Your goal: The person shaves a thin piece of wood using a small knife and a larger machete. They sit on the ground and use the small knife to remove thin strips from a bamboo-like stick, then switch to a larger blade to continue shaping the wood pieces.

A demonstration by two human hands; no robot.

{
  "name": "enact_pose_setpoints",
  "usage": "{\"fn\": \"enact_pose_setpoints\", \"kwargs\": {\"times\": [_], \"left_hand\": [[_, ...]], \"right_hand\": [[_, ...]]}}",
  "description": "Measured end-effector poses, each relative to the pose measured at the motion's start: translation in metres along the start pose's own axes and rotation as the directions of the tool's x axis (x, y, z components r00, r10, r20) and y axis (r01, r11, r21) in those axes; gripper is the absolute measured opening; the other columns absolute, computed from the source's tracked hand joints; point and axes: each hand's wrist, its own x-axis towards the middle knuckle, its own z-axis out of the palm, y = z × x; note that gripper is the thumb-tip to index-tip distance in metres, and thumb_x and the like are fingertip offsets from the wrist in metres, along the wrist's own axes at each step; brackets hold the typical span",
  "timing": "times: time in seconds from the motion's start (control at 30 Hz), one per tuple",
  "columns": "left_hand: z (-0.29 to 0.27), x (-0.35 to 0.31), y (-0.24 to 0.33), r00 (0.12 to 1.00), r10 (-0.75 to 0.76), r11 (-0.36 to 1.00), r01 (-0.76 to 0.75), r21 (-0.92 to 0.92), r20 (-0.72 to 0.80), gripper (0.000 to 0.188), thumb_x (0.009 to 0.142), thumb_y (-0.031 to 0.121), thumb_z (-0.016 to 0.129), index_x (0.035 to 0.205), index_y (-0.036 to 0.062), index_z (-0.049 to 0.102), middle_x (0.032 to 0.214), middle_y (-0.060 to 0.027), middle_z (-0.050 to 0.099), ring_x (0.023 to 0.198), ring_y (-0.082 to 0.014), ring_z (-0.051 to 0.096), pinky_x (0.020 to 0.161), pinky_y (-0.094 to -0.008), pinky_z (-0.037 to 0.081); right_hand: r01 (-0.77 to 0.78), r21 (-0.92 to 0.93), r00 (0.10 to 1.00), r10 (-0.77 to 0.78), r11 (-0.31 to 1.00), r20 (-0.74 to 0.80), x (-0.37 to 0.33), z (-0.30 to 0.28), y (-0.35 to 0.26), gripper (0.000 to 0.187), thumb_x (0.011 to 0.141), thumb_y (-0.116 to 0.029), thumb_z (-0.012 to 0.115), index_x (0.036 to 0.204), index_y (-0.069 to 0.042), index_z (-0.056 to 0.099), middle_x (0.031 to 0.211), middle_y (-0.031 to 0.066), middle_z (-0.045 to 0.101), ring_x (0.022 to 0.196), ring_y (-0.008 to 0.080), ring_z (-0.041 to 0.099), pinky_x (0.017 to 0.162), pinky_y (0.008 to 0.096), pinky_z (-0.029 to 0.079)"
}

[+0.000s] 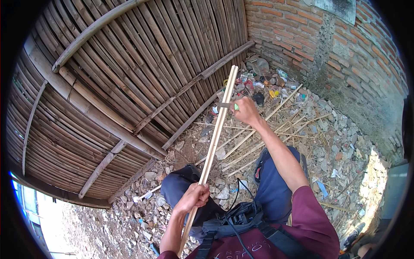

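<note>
A long pale split bamboo strip (214, 140) slants up across the middle, from beside my left forearm to near the bamboo wall. My left hand (193, 197) is wrapped round its lower part, by my left knee. Higher up, my right hand (246, 111) grips a knife (223, 105) by its green handle. The knife's dark blade lies across the strip; whether it cuts into the bamboo I cannot tell. A lengthwise groove or split runs along the strip's face.
Thin bamboo strips (246, 142) lie scattered on the stony ground ahead of my knees. A bamboo-slat wall (172, 52) rises at left, a brick wall (293, 36) at far right. Litter (269, 86) heaps in their corner. A dark cable (236, 194) hangs by my waist.
</note>
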Motion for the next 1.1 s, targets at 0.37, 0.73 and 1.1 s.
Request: {"fn": "enact_pose_setpoints", "kwargs": {"times": [0.37, 0.73, 1.1], "left_hand": [[-0.001, 0.019, 0.027, 0.989, 0.146, 0.988, -0.146, 0.043, 0.001, 0.037, 0.109, 0.027, 0.042, 0.074, 0.0147, 0.037, 0.058, 0.0065, 0.029, 0.044, -0.0052, 0.025, 0.04, -0.0253, 0.02], [0.013, 0.028, 0.026, 0.956, 0.268, 0.939, -0.232, 0.252, -0.119, 0.05, 0.113, 0.042, 0.039, 0.072, 0.0133, 0.039, 0.057, 0.0061, 0.032, 0.046, -0.0044, 0.028, 0.042, -0.0262, 0.022], [0.018, 0.026, 0.03, 0.961, 0.251, 0.955, -0.226, 0.192, -0.117, 0.052, 0.113, 0.039, 0.042, 0.068, 0.0136, 0.037, 0.052, 0.006, 0.033, 0.042, -0.0056, 0.03, 0.041, -0.0263, 0.024]], "right_hand": [[0.206, 0.04, 0.977, -0.208, 0.978, 0.046, -0.043, 0.036, -0.07, 0.032, 0.063, 0.003, 0.058, 0.084, -0.006, 0.081, 0.066, 0.0135, 0.074, 0.036, 0.015, 0.049, 0.041, 0.0307, 0.041], [0.224, -0.002, 0.97, -0.223, 0.975, -0.098, -0.039, 0.032, -0.072, 0.012, 0.078, -0.004, 0.064, 0.08, -0.006, 0.076, 0.047, 0.0066, 0.059, 0.038, 0.0168, 0.054, 0.039, 0.0349, 0.041], [0.154, -0.024, 0.987, -0.155, 0.988, -0.038, -0.029, 0.031, -0.069, 0.019, 0.078, -0.004, 0.068, 0.09, -0.012, 0.081, 0.053, 0.0046, 0.065, 0.04, 0.0138, 0.054, 0.039, 0.0293, 0.037]]}}
